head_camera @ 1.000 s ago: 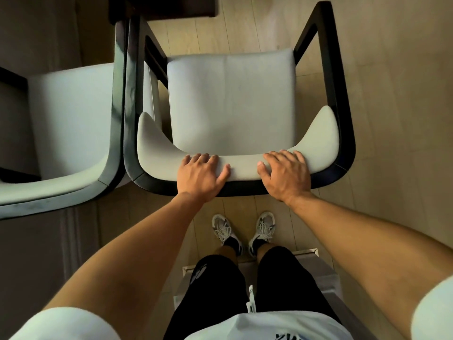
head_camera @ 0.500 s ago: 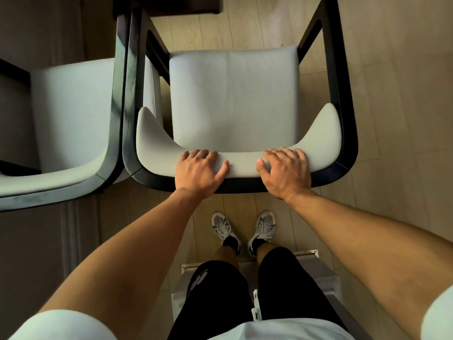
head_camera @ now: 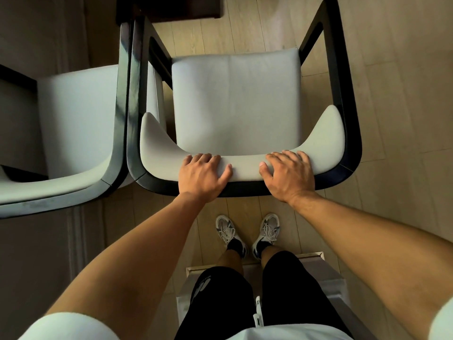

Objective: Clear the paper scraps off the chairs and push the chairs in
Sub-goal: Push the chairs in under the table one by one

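A dark-framed armchair (head_camera: pixel 235 99) with a pale grey seat and padded backrest stands right in front of me. My left hand (head_camera: pixel 202 174) and my right hand (head_camera: pixel 289 174) both rest on top of its backrest, fingers curled over the padding. No paper scrap shows on its seat. A second chair (head_camera: pixel 76 123) of the same kind stands at the left, its frame touching the first chair's left arm. Its seat also shows no scrap.
A dark table edge (head_camera: pixel 169 6) lies at the top, just beyond both chairs. A pale box-like object (head_camera: pixel 318 268) sits on the wooden floor behind my feet. Open floor stretches to the right of the chair.
The chair under my hands has slid slightly forward toward the table, closing up against the left chair. My hands have kept their hold on the backrest.
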